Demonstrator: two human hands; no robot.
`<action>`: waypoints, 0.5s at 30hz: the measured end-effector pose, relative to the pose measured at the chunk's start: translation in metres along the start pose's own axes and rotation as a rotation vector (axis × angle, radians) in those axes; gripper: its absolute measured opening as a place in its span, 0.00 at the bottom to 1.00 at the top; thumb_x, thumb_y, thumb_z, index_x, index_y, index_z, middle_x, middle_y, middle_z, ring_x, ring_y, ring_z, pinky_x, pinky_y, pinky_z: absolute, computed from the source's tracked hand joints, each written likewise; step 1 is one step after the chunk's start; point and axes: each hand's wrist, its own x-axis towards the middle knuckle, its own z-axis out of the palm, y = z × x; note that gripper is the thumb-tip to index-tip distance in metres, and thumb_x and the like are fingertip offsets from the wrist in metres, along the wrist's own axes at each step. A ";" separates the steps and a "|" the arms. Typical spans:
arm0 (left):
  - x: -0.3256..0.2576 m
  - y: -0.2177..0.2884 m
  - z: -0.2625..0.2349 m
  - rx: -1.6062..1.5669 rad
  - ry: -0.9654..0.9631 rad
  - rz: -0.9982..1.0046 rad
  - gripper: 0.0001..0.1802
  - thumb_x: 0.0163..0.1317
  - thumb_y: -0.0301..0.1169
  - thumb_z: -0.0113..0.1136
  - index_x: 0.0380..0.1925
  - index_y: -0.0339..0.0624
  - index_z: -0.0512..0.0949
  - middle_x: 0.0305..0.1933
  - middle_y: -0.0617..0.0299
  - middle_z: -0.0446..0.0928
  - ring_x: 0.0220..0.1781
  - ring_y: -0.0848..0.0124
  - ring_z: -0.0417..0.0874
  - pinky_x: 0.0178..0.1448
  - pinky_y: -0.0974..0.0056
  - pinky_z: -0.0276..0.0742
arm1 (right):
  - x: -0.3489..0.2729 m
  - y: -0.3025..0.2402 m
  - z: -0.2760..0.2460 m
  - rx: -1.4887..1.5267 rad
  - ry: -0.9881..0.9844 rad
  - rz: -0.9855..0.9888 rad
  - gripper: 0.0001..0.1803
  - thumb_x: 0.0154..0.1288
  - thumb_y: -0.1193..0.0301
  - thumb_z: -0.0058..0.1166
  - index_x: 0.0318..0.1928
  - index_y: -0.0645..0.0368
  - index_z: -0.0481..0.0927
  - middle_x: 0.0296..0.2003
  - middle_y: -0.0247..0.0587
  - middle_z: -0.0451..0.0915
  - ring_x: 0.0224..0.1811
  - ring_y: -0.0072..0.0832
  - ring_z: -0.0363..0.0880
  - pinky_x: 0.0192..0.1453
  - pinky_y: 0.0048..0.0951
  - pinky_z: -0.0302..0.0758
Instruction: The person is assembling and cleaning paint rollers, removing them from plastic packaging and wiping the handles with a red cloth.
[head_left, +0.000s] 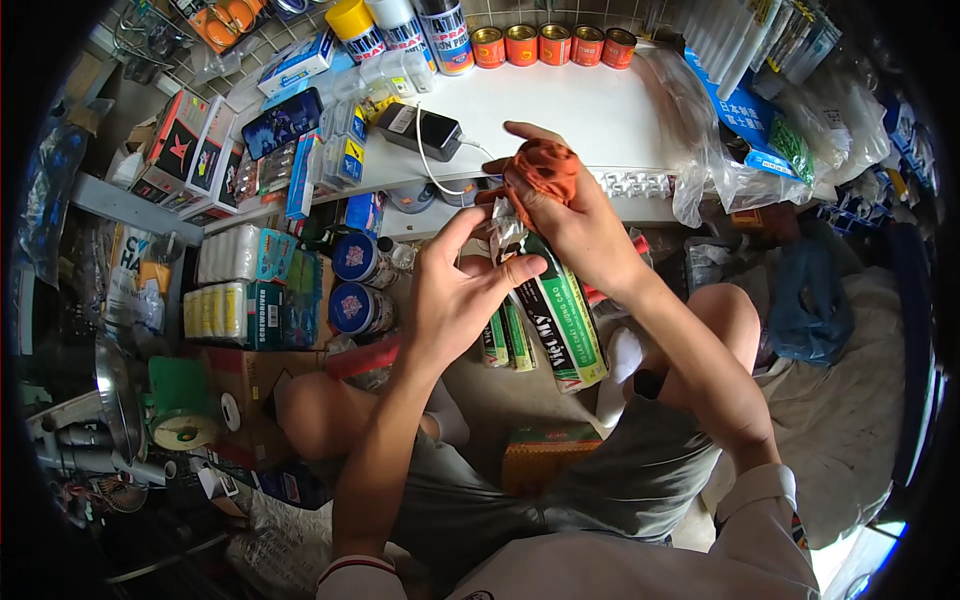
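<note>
My right hand point(583, 232) is closed round a bunched orange-red cloth point(542, 172), its index finger stretched out past it. Just below the cloth is a small, shiny silvery thing point(506, 234), and its kind cannot be made out. My left hand point(462, 290) curls its thumb and index finger about this silvery thing, and the other fingers are partly hidden. Both hands are close together in front of the white shelf's edge. Beneath them, long green-and-white boxes point(562, 335) stand on the floor between my legs.
On the white shelf point(590, 110) stand a row of small red tins point(555, 45), spray cans point(443, 35), a black power adapter point(418, 130) with a white cable and a phone point(283, 123). Plastic bags point(690, 130) hang at its right. Blue-lidded jars point(357, 307) stand left of my hands.
</note>
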 end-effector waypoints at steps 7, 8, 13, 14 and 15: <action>0.000 -0.003 -0.017 -0.033 0.199 0.003 0.25 0.58 0.25 0.74 0.52 0.26 0.75 0.44 0.56 0.82 0.45 0.73 0.84 0.50 0.69 0.82 | -0.013 -0.019 0.009 0.180 -0.131 0.281 0.31 0.72 0.65 0.62 0.68 0.61 0.65 0.53 0.35 0.78 0.55 0.19 0.75 0.63 0.25 0.72; -0.001 -0.003 -0.017 -0.033 0.204 0.002 0.25 0.58 0.25 0.74 0.52 0.26 0.75 0.44 0.56 0.82 0.45 0.73 0.84 0.50 0.69 0.82 | -0.012 -0.017 0.008 0.181 -0.135 0.283 0.31 0.72 0.65 0.62 0.68 0.61 0.65 0.53 0.35 0.78 0.55 0.19 0.75 0.63 0.25 0.72; -0.006 0.011 -0.014 -0.042 0.184 0.037 0.28 0.55 0.24 0.77 0.53 0.27 0.74 0.43 0.55 0.83 0.44 0.74 0.85 0.49 0.70 0.82 | -0.017 -0.017 0.009 0.115 -0.132 0.196 0.13 0.77 0.62 0.54 0.48 0.59 0.78 0.40 0.25 0.79 0.44 0.12 0.74 0.51 0.21 0.73; -0.008 0.017 -0.011 -0.026 0.190 0.040 0.29 0.54 0.25 0.78 0.53 0.27 0.74 0.43 0.56 0.84 0.44 0.74 0.85 0.48 0.70 0.82 | -0.018 -0.017 0.009 0.077 -0.102 0.169 0.13 0.79 0.61 0.52 0.47 0.59 0.79 0.38 0.24 0.78 0.42 0.11 0.73 0.50 0.22 0.72; -0.009 0.018 -0.010 -0.026 0.190 0.036 0.29 0.54 0.25 0.78 0.53 0.27 0.74 0.43 0.56 0.84 0.44 0.74 0.85 0.48 0.70 0.82 | -0.019 -0.024 0.010 0.094 -0.090 0.157 0.14 0.80 0.60 0.49 0.47 0.57 0.80 0.36 0.23 0.77 0.38 0.11 0.71 0.44 0.21 0.72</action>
